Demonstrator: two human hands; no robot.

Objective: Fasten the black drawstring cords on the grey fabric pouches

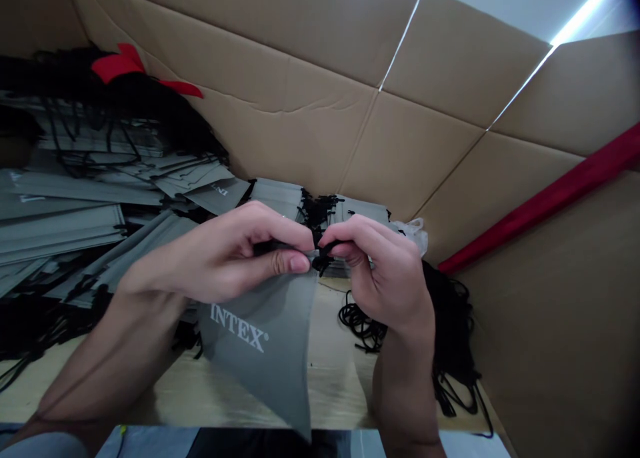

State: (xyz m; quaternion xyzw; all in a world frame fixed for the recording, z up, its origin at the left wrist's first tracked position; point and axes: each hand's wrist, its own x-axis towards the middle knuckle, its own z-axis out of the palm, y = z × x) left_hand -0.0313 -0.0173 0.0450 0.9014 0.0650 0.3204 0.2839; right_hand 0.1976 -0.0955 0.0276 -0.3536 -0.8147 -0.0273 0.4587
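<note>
Left hand (225, 258) from my feed: fingers curled in, thumb pressed flat against the forefinger, pinching the top edge of a grey pouch (265, 341) printed INTEX. Right hand (387, 275) is closed too, fingertips bunched on a black cord (320, 250) right at the pouch mouth; I can't tell if there's a toggle on it, too small and dark. Both hands meet at that one spot, thumbs nearly touching. The pouch hangs down from the grip, held just above the wooden table (330, 378), its lower corner pointing toward the near edge. Just right of it, under the right wrist, a tangle of loose black cords (360, 325) lies on the table, with more running along the right wall. Directly behind the hands sits a neat stack of grey pouches (280, 195). Further left is a big loose pile of the same pouches (75, 218), with cords strewn over it. A red fabric piece (125, 63) sits on top at the far left. Cardboard walls (300, 58) close in the back and right; a red bar (550, 198) runs diagonally across the right one.
</note>
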